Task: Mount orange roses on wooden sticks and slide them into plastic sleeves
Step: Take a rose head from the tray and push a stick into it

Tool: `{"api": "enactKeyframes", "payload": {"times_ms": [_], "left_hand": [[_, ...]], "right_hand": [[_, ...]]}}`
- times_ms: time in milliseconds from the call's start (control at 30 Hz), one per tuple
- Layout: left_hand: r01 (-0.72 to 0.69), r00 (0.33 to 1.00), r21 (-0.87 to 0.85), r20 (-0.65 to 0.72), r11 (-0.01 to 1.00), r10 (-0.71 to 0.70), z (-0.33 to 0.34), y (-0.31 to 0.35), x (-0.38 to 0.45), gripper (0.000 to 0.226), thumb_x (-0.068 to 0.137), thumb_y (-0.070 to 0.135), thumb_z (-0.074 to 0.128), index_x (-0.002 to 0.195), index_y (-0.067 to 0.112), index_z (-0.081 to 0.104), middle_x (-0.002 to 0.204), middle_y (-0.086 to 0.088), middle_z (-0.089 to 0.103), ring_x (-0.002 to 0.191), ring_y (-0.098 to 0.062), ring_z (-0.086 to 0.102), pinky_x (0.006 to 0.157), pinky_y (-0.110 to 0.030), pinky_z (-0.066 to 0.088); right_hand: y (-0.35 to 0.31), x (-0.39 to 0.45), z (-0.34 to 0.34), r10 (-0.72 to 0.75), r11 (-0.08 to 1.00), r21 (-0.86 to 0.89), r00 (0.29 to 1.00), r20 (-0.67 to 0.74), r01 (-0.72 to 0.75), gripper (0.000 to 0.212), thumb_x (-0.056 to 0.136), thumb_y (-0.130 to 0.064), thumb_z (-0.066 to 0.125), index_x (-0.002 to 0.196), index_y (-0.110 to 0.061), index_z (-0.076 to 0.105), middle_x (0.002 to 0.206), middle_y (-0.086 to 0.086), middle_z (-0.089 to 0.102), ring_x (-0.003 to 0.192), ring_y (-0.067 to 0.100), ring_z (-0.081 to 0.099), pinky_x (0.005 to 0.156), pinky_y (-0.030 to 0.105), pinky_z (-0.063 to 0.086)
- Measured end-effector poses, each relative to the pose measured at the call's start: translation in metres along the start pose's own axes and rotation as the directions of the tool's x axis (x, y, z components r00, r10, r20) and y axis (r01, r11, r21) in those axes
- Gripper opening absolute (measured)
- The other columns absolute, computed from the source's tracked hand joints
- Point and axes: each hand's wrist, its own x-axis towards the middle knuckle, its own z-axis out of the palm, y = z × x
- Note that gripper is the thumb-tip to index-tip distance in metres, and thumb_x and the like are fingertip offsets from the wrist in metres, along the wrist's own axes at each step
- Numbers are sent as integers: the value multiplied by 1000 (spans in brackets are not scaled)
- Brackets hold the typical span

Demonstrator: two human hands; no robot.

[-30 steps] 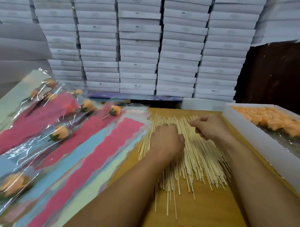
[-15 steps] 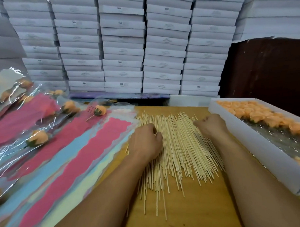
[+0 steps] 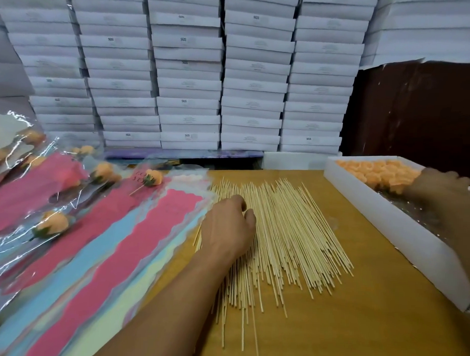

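With the left hand [image 3: 227, 225] curling over loose sticks [image 3: 285, 233] mid-desk and the right hand [image 3: 441, 185], grip unclear, reaching among boxed roses [image 3: 372, 169] far right, a nudge is risking scattering sticks.

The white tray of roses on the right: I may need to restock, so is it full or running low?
Partly full. Orange roses fill the far end of the white tray; its near end shows bare clear plastic.

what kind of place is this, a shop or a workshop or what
Most likely a small packing workshop for gift flowers: stacked white boxes fill the back wall, loose wooden sticks cover the table, and a white tray holds orange roses.
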Motion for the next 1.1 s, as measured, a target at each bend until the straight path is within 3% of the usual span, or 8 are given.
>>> {"api": "enactKeyframes", "payload": {"times_ms": [167,300,467,633,733,800,1000,1100], "left_hand": [[-8,1000,26,8,1000,8,5,1,0,20,96,34,53,104,20,65,94,1,67,85,-21,62,71,-35,54],[-16,1000,35,2,999,16,6,0,1,20,96,34,53,103,20,65,93,1,67,84,-21,62,69,-34,52],[-34,999,44,21,998,33,7,0,2,21,96,34,52,104,19,65,95,1,66,86,-21,61,67,-32,46],[-24,999,39,26,999,23,7,0,1,21,97,34,53,103,19,65,95,1,67,84,-21,61,68,-33,49],[-23,1000,24,21,999,23,5,0,1,21,97,34,53,106,19,65,96,1,67,84,-20,62,71,-36,54],[-32,999,-12,13,999,32,5,1,1,23,97,35,54,110,19,64,97,0,68,85,-21,63,74,-38,55],[-108,994,-159,-41,981,103,2,6,-1,31,95,38,64,119,18,66,96,3,67,84,-14,61,79,-35,55],[-161,987,-211,-49,964,154,0,8,-2,42,92,38,69,129,18,64,100,5,66,86,-9,61,83,-29,54]], "right_hand": [[9,31,17,-191,978,-59,972,137,200,74,86,-45,75,146,-16,42,140,23,51,123,41,51,104,49,46],[4,31,10,-156,988,4,983,100,156,39,95,-27,66,121,1,61,106,22,61,100,37,60,90,44,53],[13,40,9,-26,997,76,995,92,19,59,81,-21,83,121,12,57,108,31,61,98,45,61,88,49,56],[14,44,1,26,991,132,998,53,-33,37,82,-1,72,113,14,57,103,35,59,94,51,60,84,55,57],[7,29,-21,0,984,178,999,-46,8,24,84,-11,72,95,6,59,89,27,60,79,43,60,62,42,54],[-6,15,-37,-54,974,215,992,-114,78,27,86,-20,73,94,2,60,88,23,61,73,38,57,55,34,47],[-75,-73,-66,-393,796,439,908,-147,416,48,81,-20,76,126,-12,65,123,15,66,107,35,63,85,41,53],[-97,-130,-63,-531,704,520,845,-69,484,59,76,-22,81,130,-16,58,120,8,63,89,22,65,70,33,52]]}}
